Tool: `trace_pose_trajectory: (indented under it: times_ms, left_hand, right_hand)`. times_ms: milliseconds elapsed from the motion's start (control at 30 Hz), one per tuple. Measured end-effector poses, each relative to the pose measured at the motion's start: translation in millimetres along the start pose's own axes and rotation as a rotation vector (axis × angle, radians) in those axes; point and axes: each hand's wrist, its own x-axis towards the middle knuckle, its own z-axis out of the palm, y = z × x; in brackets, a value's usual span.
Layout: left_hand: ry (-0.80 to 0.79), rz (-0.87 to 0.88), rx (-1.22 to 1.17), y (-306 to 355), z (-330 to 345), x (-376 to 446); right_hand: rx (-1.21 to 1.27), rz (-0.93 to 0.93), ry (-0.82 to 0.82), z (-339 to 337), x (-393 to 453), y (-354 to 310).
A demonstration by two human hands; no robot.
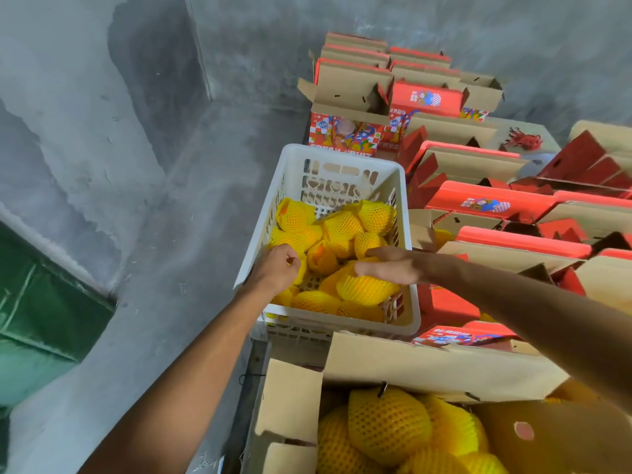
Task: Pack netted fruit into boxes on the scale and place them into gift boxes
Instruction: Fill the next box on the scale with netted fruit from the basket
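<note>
A white plastic crate in the middle holds several fruits in yellow foam netting. My left hand reaches over the crate's left wall and pinches the netting of a fruit at the crate's left side. My right hand lies with straight fingers on top of a netted fruit near the crate's front right. An open brown cardboard box at the bottom holds more netted fruit. The scale is not visible.
Red printed gift boxes with open brown flaps fill the right side and stack toward the back. A red tassel bundle lies among them. Grey concrete floor spreads left, with a green object at the left edge.
</note>
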Motion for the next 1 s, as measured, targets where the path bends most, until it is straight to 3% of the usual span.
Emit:
trace_pose_trajectory:
  times_ms: [200,267,467,767,933,1000]
  left_hand:
    - [0.058,0.020,-0.127,9.2,-3.5,-4.9]
    - [0.070,0.043,-0.211,15.8,-8.9,-9.5]
    - [0.101,0.166,-0.508,57.6,-43.0,-66.0]
    - [0.223,0.385,-0.498,116.8,-87.5,-199.7]
    - [0.233,0.466,-0.511,151.6,-72.1,-265.6]
    - [0.159,0.454,-0.500,161.4,-57.4,-285.0]
  right_hand:
    - [0.601,0.030,-0.197,-12.7,-16.4,-1.9]
    - [0.684,0.009,-0.235,-13.0,-25.4,-8.2]
    - [0.583,-0.139,-0.202,-8.2,-70.6,-25.9]
    - [0.643,-0.510,-0.214,-3.1,-185.3,-22.9]
    - [0.585,-0.559,-0.138,29.3,-242.1,-1.3]
    - [0.566,-0.550,-0.071,43.9,-260.0,10.1]
